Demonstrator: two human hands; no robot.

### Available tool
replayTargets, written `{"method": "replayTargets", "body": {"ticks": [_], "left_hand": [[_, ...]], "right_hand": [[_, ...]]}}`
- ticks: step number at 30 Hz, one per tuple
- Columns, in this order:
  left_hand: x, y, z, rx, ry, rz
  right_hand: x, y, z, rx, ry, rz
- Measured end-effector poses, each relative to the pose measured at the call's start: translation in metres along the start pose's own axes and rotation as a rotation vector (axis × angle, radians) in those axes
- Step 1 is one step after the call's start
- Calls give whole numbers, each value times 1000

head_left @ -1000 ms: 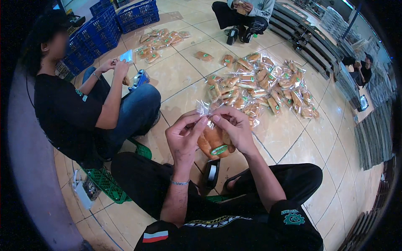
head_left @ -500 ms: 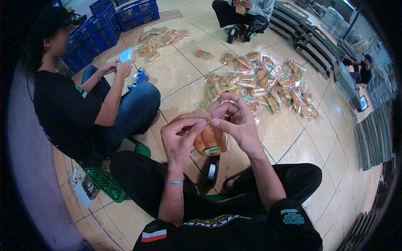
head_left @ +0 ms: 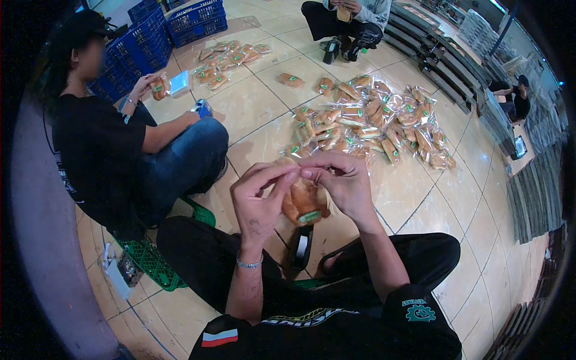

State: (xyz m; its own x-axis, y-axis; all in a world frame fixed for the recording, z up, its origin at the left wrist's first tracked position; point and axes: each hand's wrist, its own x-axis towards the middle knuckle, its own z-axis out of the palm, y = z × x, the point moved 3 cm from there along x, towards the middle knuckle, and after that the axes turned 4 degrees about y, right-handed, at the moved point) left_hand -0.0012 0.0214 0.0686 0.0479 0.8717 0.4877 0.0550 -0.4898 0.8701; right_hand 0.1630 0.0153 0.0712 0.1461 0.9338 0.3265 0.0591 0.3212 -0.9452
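Floor: large glossy cream tiles [head_left: 252, 108] with dark grout lines, which bend toward the picture's rim.
Room: blue plastic crates [head_left: 180, 24] stacked far beyond the fingertips to the left; flat dark trays [head_left: 444, 48] in a row far beyond them to the right; more dark stacked trays [head_left: 534, 198] at the right edge.
Left hand [head_left: 257, 201]: raised before the chest, thumb and forefinger pinched together on the top of the wrapper.
Right hand [head_left: 342, 180]: raised just beside the left, fingertips touching the left's, clenched on the same twisted top.
Bagged bun [head_left: 305, 201]: hangs just below the pinching fingers, between both palms; a rounded, golden-brown roll in clear, crinkly film with a small green label at its lower end.
Pile of bagged buns [head_left: 372, 123]: on the tiles beyond the fingertips, well apart; many shiny packets overlapping, each with a green tag.
Tape dispenser [head_left: 300, 249]: black, upright, on the floor below the hands, between the person's dark trouser legs.
Green basket [head_left: 153, 258]: mesh plastic, below and left of the left wrist.
Seated person [head_left: 120, 150]: left of the hands, in a black shirt and jeans, holding another bun [head_left: 158, 87].
Wrist: thin metal bracelet [head_left: 249, 263] on the left.
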Motion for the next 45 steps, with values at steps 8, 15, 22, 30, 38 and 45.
{"method": "replayTargets", "body": {"ticks": [8,15,22,30,38,45], "left_hand": [[-4,3,6,276,164,76],[-3,-23,1,310,64,-118],[-3,-43,2,-111,40,-206],[-7,-30,5,312,201,-2],[-7,-32,13,689,-5,-42],[-16,-96,8,-497,-173,-677]], "right_hand": [[1,-16,0,-456,43,-263],[2,13,-4,-302,-70,-30],[2,15,-10,-177,-83,276],[12,10,2,-731,-113,-410],[14,15,-7,-1225,-279,-589],[25,44,-32,-595,-408,-8]]}}
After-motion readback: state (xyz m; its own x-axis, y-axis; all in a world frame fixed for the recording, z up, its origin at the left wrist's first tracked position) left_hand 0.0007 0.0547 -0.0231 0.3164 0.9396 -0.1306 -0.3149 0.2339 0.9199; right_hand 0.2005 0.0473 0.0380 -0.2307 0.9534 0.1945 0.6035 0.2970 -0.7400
